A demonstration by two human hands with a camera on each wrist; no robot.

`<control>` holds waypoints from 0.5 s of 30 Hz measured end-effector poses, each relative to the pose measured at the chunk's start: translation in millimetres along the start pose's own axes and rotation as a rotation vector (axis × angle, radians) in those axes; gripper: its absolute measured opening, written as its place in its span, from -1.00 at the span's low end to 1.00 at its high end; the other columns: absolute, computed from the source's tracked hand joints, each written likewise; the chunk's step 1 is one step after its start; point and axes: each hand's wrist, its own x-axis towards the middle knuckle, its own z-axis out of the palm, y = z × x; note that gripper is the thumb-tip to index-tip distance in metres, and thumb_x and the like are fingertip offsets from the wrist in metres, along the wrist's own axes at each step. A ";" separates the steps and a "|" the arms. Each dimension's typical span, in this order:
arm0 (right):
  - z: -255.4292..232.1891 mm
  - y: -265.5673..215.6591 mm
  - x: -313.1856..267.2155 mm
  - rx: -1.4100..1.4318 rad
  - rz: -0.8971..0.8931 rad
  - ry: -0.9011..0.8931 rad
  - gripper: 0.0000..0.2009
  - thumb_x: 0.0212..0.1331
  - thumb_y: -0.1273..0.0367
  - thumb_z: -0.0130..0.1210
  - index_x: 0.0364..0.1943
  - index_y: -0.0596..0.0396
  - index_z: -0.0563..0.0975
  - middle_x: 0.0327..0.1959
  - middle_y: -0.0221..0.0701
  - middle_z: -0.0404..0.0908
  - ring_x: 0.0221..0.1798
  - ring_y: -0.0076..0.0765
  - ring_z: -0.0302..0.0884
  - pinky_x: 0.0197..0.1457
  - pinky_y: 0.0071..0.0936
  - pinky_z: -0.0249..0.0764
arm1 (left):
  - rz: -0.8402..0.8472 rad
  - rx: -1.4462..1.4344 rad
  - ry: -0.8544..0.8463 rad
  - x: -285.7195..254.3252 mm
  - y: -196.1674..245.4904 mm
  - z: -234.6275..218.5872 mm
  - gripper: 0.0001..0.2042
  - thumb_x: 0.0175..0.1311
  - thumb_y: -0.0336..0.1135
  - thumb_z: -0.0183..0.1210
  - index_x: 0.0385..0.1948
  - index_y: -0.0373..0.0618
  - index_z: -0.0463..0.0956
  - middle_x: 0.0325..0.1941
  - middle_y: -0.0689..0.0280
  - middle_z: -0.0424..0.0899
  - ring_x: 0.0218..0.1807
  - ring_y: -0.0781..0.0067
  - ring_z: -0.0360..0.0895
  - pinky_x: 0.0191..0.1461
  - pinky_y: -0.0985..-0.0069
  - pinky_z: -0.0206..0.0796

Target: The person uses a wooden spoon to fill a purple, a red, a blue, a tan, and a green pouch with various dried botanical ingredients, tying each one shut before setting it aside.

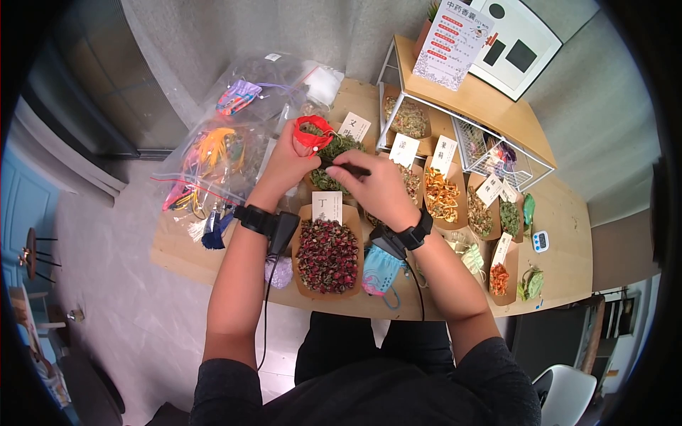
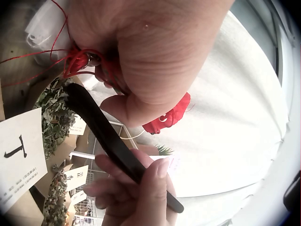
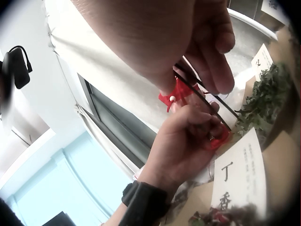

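Note:
My left hand [image 1: 288, 165] grips a small red cloth pouch [image 2: 175, 115], its mouth spread and crumbled green herb showing inside. Red cords dangle below that hand in the left wrist view. Black tongs [image 2: 113, 141] are pinched between thumb and fingers of my right hand [image 1: 376, 186]. Their tips reach down to the dried green leaves [image 3: 263, 101] heaped in a paper tray behind a white card. Both hands are close together over this tray, the right one just beside the pouch. Nearer my body, a larger tray [image 1: 296, 266] holds dark red dried buds.
More paper trays of dried flowers and herbs with cards stand to the right, including orange petals [image 1: 442, 195]. A plastic bag [image 1: 241, 135] of pouches and tassels lies left. A wooden shelf [image 1: 483, 106] rises at the back right. A blue pouch [image 1: 382, 270] lies near the front edge.

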 end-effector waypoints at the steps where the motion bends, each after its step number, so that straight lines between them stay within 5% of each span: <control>1: 0.5 1.1 -0.7 -0.068 -0.043 -0.007 -0.79 0.22 0.21 0.30 -0.27 0.05 0.69 -0.57 -0.27 0.66 -0.47 -0.16 0.68 -0.37 -0.31 0.55 | 0.000 -0.010 -0.001 0.0 0.0 -0.1 -0.39 -0.02 -0.69 0.21 0.17 -0.21 0.27 0.06 0.31 0.57 0.09 0.56 0.52 0.14 0.57 0.40; 3: 0.3 3.4 -2.0 -0.204 -0.129 -0.022 -0.81 0.21 0.23 0.30 -0.28 0.04 0.68 -0.59 -0.28 0.64 -0.48 -0.15 0.67 -0.38 -0.30 0.54 | 0.013 -0.004 0.001 -0.1 0.5 0.9 -0.39 -0.02 -0.69 0.21 0.17 -0.21 0.27 0.06 0.31 0.57 0.09 0.56 0.52 0.14 0.57 0.40; 9: -14.1 10.8 -3.0 -0.114 0.041 0.006 -0.81 0.20 0.23 0.31 -0.33 0.05 0.68 -0.59 -0.27 0.64 -0.48 -0.14 0.65 -0.37 -0.30 0.54 | 0.034 0.030 -0.007 0.7 -3.4 -1.0 -0.34 0.00 -0.71 0.17 0.25 -0.20 0.24 0.08 0.31 0.57 0.08 0.56 0.54 0.10 0.60 0.40; 15: -27.9 33.6 1.3 0.068 0.318 0.145 -0.65 0.29 0.14 0.27 -0.30 0.23 0.69 -0.52 -0.26 0.71 -0.52 -0.36 0.65 -0.38 -0.41 0.51 | 0.056 0.058 -0.006 1.7 -7.0 -1.8 -0.33 0.01 -0.72 0.14 0.29 -0.19 0.23 0.05 0.34 0.57 0.02 0.58 0.55 0.03 0.64 0.40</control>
